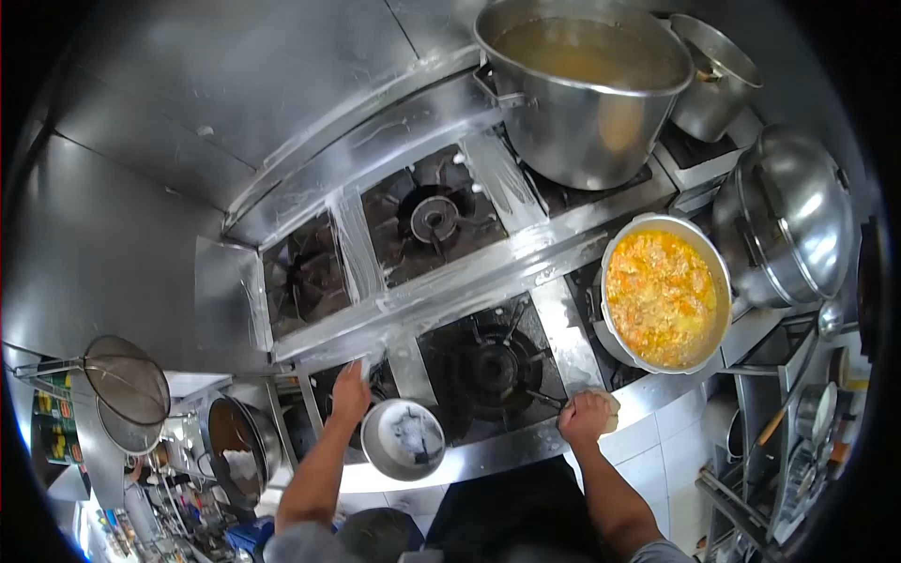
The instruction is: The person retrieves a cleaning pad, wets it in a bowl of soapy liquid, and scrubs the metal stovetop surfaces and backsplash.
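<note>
My left hand (349, 394) reaches over the front left burner, with its fingers closed and pressed toward the foamy steel strip. What it holds, if anything, is too small to make out. Just right of it a pot (403, 439) with soapy water and white suds sits at the stove's front edge. My right hand (586, 418) is closed in a fist at the front edge, right of the middle front burner (493, 371), gripping a folded beige cloth (610, 411). White suds streak the steel dividers (410, 366) between the burners.
A pot of orange, chunky stew (666, 298) stands at the right front. Behind it are a large stockpot of liquid (587, 117) and a smaller pot (710, 98). Domed steel bowls (788, 216) lean at the right; a mesh strainer (127, 380) hangs at the left.
</note>
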The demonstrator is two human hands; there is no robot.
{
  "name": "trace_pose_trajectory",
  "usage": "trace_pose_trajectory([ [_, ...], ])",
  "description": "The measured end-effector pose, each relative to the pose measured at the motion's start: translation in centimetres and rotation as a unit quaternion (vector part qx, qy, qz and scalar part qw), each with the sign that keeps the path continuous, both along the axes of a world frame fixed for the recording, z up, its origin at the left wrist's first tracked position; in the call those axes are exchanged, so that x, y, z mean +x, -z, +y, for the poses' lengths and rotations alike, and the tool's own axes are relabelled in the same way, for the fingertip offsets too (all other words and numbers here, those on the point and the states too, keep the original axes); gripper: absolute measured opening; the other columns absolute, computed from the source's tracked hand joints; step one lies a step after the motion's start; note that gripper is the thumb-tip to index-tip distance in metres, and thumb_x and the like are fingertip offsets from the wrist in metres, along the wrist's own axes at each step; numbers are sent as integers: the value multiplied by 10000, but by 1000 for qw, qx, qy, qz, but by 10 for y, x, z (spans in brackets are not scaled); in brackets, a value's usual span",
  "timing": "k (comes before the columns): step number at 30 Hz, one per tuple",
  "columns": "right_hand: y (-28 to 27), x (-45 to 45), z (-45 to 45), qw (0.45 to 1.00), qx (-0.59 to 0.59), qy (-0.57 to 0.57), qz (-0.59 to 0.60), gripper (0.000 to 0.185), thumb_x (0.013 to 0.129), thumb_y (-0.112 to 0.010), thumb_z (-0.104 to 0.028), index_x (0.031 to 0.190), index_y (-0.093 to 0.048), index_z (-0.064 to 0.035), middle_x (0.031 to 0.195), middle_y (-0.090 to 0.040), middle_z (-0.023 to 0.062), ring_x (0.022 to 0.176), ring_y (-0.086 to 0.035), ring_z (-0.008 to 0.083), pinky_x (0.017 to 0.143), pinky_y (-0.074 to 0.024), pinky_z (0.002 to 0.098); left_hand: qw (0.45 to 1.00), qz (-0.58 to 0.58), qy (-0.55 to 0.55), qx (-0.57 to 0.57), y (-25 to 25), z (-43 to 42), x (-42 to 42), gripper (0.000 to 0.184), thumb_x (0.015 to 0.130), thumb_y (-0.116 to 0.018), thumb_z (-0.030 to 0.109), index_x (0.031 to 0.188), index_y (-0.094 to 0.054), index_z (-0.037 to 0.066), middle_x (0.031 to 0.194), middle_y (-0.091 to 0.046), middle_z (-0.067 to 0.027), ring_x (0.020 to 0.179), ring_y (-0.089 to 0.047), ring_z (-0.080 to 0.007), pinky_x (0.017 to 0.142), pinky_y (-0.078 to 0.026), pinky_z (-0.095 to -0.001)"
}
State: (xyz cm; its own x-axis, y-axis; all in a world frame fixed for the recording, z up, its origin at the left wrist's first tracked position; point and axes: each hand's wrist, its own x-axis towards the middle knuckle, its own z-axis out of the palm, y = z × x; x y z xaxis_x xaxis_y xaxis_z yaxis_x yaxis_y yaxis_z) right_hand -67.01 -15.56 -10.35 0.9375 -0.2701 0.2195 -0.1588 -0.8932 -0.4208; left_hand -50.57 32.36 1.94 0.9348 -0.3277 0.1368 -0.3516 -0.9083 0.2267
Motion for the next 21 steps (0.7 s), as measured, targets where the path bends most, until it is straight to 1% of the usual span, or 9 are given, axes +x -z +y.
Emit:
trace_pose_trajectory([
  [4, -4, 2, 2, 1000, 9, -25, 12, 140, 745, -575, -203, 759, -566, -64, 839, -609, 149, 813, -575, 388, 740, -413, 530, 980, 45, -191, -40, -101, -20, -19, 494, 767, -555, -25, 1259, -588, 6, 1167, -637, -267, 1134, -599, -454, 989, -497, -523],
  [9, 7, -1, -4, 998, -31, -57, 16, 135, 770, -553, -194, 772, -571, -60, 845, -617, 148, 813, -579, 390, 738, -425, 528, 997, 23, -76, 18, -139, -46, -96, 427, 738, -574, -4, 1156, -647, 44, 1123, -666, -200, 1064, -621, -413, 917, -533, -503],
  [10, 6, 1, -3, 998, -21, -52, 21, 136, 782, -547, -193, 778, -572, -59, 848, -619, 147, 817, -581, 392, 744, -430, 529, 986, 102, -107, 72, -139, -60, -113, 322, 737, -594, 32, 1050, -661, 70, 1043, -670, -154, 1023, -629, -369, 852, -554, -478],
  [13, -6, 2, -5, 997, 22, -64, 32, 168, 819, -539, -201, 802, -590, -42, 842, -618, 189, 840, -586, 413, 786, -446, 540, 991, 62, -82, 89, -62, -73, -162, 271, 755, -631, 71, 1022, -675, 94, 1063, -653, -117, 1021, -605, -339, 836, -531, -456],
  [14, -10, 2, -7, 996, 36, -77, 37, 153, 821, -553, -187, 805, -586, -38, 837, -618, 193, 853, -585, 417, 800, -454, 530, 982, 127, -97, 103, -34, -73, -172, 395, 811, -656, 173, 1194, -652, 77, 1225, -614, -184, 1141, -571, -408, 941, -499, -514],
  [15, -18, 0, -10, 996, 34, -78, 36, 153, 821, -553, -187, 805, -586, -38, 837, -618, 193, 853, -585, 417, 800, -454, 530, 982, 126, -98, 102, -18, -77, -180, 395, 811, -656, 173, 1194, -652, 77, 1225, -614, -184, 1141, -571, -408, 941, -499, -514],
  [17, -47, 0, -13, 989, 34, -141, -34, 153, 835, -573, -188, 808, -585, -38, 843, -641, 191, 855, -610, 420, 781, -470, 525, 971, 182, -155, -3, 9, -83, -184, 629, 865, -680, 349, 1401, -525, 57, 1437, -479, -274, 1302, -459, -512, 1060, -424, -568],
  [18, -49, -3, -16, 989, 30, -140, -36, 153, 835, -573, -188, 808, -585, -38, 843, -641, 191, 855, -610, 420, 781, -470, 525, 955, 249, -155, -47, 38, -69, -182, 832, 869, -685, 498, 1497, -391, 37, 1561, -299, -331, 1399, -319, -584, 1122, -333, -636],
  [21, -53, -20, -20, 987, 108, -87, 75, 151, 856, -587, -201, 838, -590, -51, 836, -662, 189, 827, -642, 418, 740, -483, 526, 894, 339, -283, -72, 20, -81, -173, 817, 879, -677, 486, 1491, -388, 27, 1550, -269, -381, 1410, -291, -600, 1137, -314, -636],
])
